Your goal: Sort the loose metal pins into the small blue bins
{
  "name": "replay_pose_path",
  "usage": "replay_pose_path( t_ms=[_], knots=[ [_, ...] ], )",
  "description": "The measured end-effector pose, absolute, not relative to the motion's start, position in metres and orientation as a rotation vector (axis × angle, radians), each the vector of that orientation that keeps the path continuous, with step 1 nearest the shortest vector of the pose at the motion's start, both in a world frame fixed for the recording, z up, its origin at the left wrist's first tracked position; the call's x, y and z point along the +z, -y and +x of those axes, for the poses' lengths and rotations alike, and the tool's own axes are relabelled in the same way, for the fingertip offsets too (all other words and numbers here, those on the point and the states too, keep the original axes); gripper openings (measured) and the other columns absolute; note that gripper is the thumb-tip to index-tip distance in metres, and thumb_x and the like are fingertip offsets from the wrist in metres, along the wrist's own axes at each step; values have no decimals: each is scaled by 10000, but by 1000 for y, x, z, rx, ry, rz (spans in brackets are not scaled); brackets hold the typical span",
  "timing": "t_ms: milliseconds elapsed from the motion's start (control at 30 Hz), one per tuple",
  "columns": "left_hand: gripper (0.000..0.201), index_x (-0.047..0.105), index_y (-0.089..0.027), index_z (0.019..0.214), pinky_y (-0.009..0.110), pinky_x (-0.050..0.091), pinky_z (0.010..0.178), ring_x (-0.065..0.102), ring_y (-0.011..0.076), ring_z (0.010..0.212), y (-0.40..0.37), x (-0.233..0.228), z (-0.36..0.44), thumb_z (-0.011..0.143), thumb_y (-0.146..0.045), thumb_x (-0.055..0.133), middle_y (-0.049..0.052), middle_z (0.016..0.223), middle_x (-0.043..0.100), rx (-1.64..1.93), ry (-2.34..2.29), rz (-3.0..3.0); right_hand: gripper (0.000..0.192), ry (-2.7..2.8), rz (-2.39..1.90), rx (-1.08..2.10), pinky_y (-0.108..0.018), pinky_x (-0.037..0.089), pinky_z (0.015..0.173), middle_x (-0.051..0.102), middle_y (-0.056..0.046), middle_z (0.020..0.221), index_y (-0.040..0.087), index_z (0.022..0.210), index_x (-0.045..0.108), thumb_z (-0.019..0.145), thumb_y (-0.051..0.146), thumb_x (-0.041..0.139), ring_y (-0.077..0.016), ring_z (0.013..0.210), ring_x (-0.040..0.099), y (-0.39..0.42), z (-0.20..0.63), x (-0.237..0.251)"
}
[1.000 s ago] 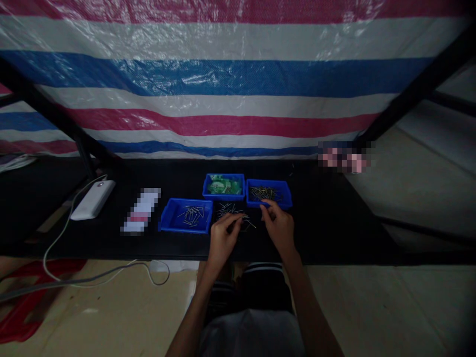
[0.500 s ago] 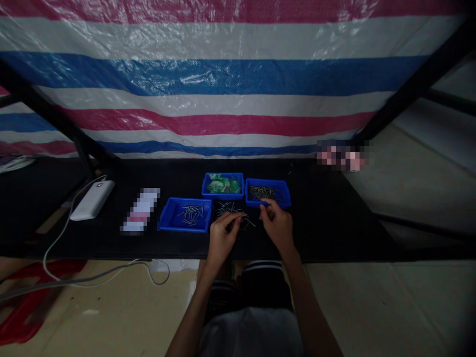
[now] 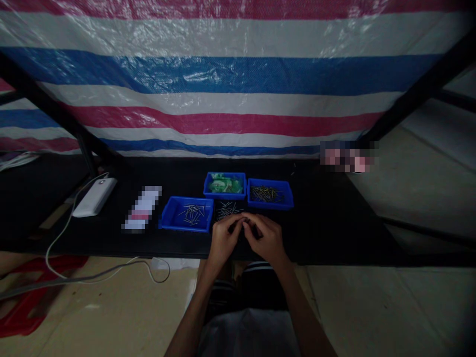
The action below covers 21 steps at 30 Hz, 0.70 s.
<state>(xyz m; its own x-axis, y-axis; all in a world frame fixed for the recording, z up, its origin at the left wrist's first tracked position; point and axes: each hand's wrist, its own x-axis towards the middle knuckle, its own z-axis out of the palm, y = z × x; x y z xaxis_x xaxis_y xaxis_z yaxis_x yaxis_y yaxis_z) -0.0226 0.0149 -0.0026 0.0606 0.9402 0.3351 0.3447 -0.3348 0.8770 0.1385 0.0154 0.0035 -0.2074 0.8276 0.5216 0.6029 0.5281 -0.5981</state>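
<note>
The left hand (image 3: 224, 239) and the right hand (image 3: 268, 240) meet over the near part of the flat, black table (image 3: 334, 233); their fingers are bent, and the thumbs and first fingers come close together at the tips; I cannot tell whether they pinch anything, as the spot is dark and small.

Just past the left hand lies a loose heap of thin, straight, shiny silver metal pins (image 3: 227, 208); it sits right on the table, and the hand hides part of it.

Left of the heap is a blue plastic box with low sides (image 3: 169, 218); more thin silver metal sticks (image 3: 193, 213) lie criss-cross in it; on the far side of the heap is a second blue plastic box (image 3: 225, 197), full of crinkly, see-through green packets (image 3: 225, 185); just right of that one is a third blue plastic box (image 3: 285, 194), with a messy pile of dull yellow-brown metal sticks (image 3: 263, 193).

Farther left is a smooth white block with round corners (image 3: 94, 197); at the far side hangs a shiny, wrinkly plastic sheet with red, white and blue stripes (image 3: 238, 74).
</note>
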Motion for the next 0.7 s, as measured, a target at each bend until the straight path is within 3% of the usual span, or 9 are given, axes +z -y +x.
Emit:
replay_pose_path(
  t_ms=[133,267,467,700],
  knots=[
    [275,782,-224,1121,324,589,891,763,223,1003,-14,-4,-25,946,-113,602,53,1086,810,1260,-1286,1751,295,1908,-1126,330,-320,566,866,780,-52,979,257,1254,719,1014,227,549,-179,865,728,-10,125,0],
    [286,781,-234,1154,332,588,927,762,221,1032,-12,-1,-24,969,-137,585,59,1123,804,1248,-1256,1749,357,1789,-1204,409,-277,559,721,730,-9,803,239,1348,664,1004,303,595,-140,632,634,-12,126,-2],
    [240,791,-223,1113,334,603,896,770,225,982,-12,1,-23,970,-168,606,65,1072,812,1279,-1263,1726,198,1700,-1166,513,-248,479,581,673,3,751,235,1098,769,993,329,630,-111,549,500,-13,132,4],
    [258,780,-220,1146,334,579,935,752,226,1046,-15,-1,-23,975,-148,601,70,1118,800,1244,-1254,1749,161,1659,-1127,640,-247,456,578,644,8,747,239,1047,787,964,316,673,-114,577,497,-14,132,6]
  ],
)
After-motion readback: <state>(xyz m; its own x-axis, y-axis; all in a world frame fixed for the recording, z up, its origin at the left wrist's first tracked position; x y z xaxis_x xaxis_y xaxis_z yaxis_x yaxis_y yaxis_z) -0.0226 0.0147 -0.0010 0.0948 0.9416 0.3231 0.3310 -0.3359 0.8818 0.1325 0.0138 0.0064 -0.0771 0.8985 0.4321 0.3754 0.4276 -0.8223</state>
